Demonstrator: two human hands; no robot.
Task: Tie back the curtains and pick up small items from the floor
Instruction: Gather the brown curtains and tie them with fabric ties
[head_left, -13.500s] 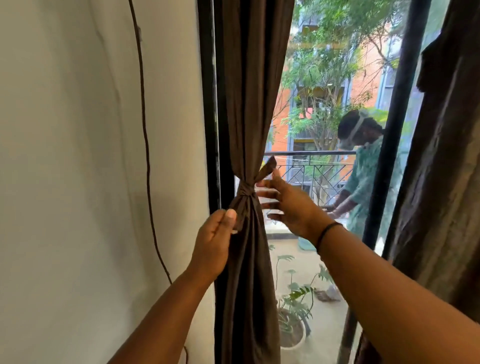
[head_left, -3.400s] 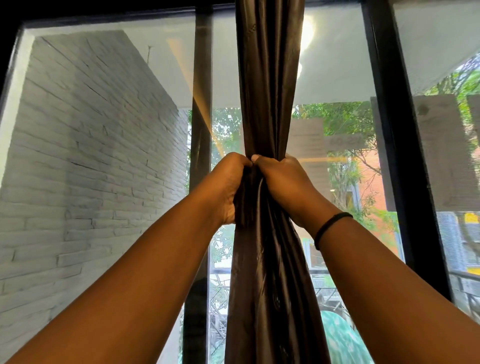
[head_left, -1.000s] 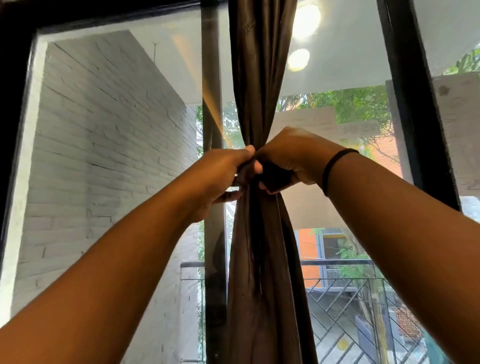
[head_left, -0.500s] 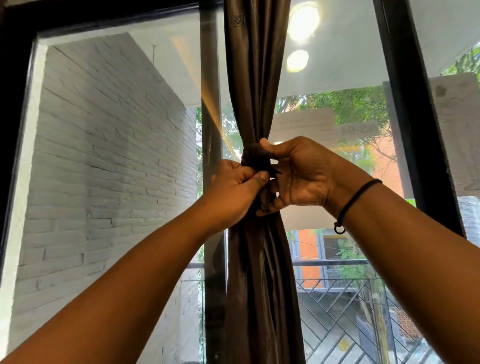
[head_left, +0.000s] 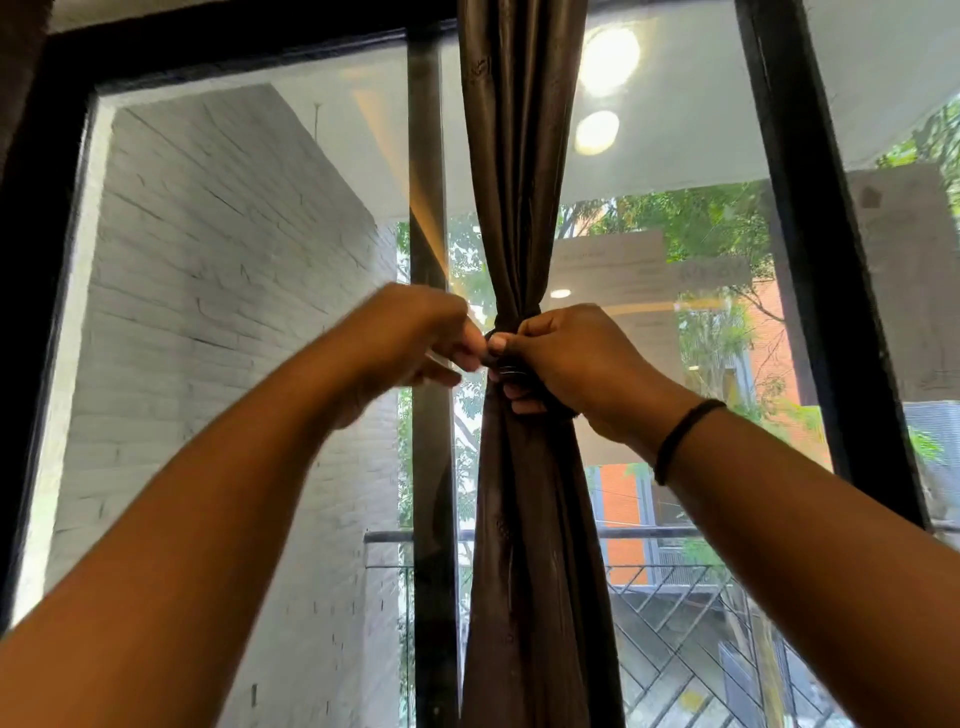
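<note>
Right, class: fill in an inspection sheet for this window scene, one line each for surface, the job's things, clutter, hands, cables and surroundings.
Surface: nothing seen; no floor or table in view.
Job's things: brown curtain hangs bunched, cinched at its middle by a dark tie.
Clutter: nothing seen.
Hands: left hand, blurred, pinches at the tie; right hand has its fingers curled round the gathered curtain; black wristband on the right wrist.
Cables: nothing seen.
Surroundings: black window frame, white brick wall, balcony railing, trees and an orange building outside.
</note>
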